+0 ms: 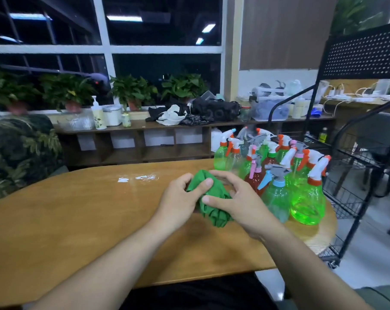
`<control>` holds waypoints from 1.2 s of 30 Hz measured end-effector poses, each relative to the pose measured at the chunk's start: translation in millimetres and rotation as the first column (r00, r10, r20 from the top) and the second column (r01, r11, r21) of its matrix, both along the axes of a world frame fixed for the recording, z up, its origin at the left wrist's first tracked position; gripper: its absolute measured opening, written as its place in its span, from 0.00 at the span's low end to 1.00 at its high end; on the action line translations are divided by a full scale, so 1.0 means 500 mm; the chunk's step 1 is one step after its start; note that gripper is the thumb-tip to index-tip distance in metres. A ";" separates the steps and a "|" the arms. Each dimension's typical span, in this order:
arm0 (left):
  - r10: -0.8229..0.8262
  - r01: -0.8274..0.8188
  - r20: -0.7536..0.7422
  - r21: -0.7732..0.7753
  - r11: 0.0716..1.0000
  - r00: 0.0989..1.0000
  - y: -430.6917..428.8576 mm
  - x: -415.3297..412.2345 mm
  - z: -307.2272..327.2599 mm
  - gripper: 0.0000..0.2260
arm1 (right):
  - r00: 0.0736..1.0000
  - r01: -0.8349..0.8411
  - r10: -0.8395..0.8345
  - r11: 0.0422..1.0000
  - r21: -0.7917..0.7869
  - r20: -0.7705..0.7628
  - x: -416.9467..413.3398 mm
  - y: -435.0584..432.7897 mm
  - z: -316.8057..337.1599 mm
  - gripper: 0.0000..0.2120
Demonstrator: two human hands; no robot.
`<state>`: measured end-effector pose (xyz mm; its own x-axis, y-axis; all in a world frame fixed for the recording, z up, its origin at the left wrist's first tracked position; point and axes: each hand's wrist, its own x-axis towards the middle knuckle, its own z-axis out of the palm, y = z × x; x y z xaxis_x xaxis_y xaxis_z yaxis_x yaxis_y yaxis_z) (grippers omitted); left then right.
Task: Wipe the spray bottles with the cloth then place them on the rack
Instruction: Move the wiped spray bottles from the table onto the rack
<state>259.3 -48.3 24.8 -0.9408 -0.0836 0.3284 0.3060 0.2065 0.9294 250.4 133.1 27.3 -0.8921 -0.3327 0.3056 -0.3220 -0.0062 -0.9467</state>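
Head view: both your forearms come in from 6 o'clock and converge over the wooden table (77,220), wrists roughly level, palms turned toward each other. Your left hand (179,203) curls its fingers round the far side of the cloth (216,214), thumb laid across the top. Your right hand (241,203) grips the same cloth from the 3 o'clock side, thumb pressed into the front fold and index finger arched over the upper edge.

Cloth: green, bunched into a wad, held between the two hands near frame centre. You cannot tell whether its lower end touches the tabletop.

Spray bottles (272,157): a tight upright cluster on the table at 2 o'clock from your hands. Most bodies are green, with a red one among them; trigger heads are white, orange, pink and grey. A pale bottle with a blue collar (276,199) stands nearest your right hand.

Rack (366,52): black metal with a perforated upper panel and wire shelves, off the table's end at 3 o'clock, beyond the bottles.

White scraps (123,180) lie on the table at 10 o'clock from your left hand.
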 end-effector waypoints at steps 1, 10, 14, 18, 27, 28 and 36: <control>0.030 -0.030 -0.024 -0.026 0.999 0.999 -0.024 0.006 0.006 0.24 | 0.999 -0.027 0.027 1.000 -0.009 0.021 -0.004 -0.016 0.007 0.27; 0.248 -0.249 -0.027 -0.139 0.958 0.968 -0.238 0.028 0.022 0.14 | 0.996 -0.006 -0.012 0.980 0.200 0.089 -0.065 -0.202 0.015 0.13; 0.320 -0.312 0.044 -0.134 0.941 0.946 -0.322 0.033 0.015 0.07 | 0.996 -0.071 0.051 0.959 0.273 0.079 -0.084 -0.271 0.017 0.16; 0.262 -0.255 0.085 -0.086 0.963 0.961 -0.388 0.048 0.025 0.13 | 0.987 -0.144 0.122 0.955 0.260 0.100 -0.103 -0.332 0.014 0.14; 0.529 -0.488 -0.012 -0.404 0.774 0.849 -0.535 0.080 0.030 0.07 | 0.981 -0.181 0.192 0.920 0.349 0.002 -0.125 -0.560 -0.016 0.09; 0.562 -0.511 -0.022 -0.447 0.735 0.827 -0.555 0.085 0.029 0.07 | 0.981 -0.176 0.192 0.918 0.356 -0.008 -0.125 -0.586 -0.015 0.09; 0.685 -0.519 0.061 -0.605 0.604 0.726 -0.690 0.089 0.006 0.16 | 0.976 -0.211 0.219 0.912 0.351 0.018 -0.146 -0.740 -0.030 0.09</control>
<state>303.7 -393.1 27.9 -0.7878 -0.5611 0.2541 -0.3040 0.7130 0.6319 177.5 -237.2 12.5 -0.7815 -0.6047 0.1535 -0.3701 0.2513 -0.8943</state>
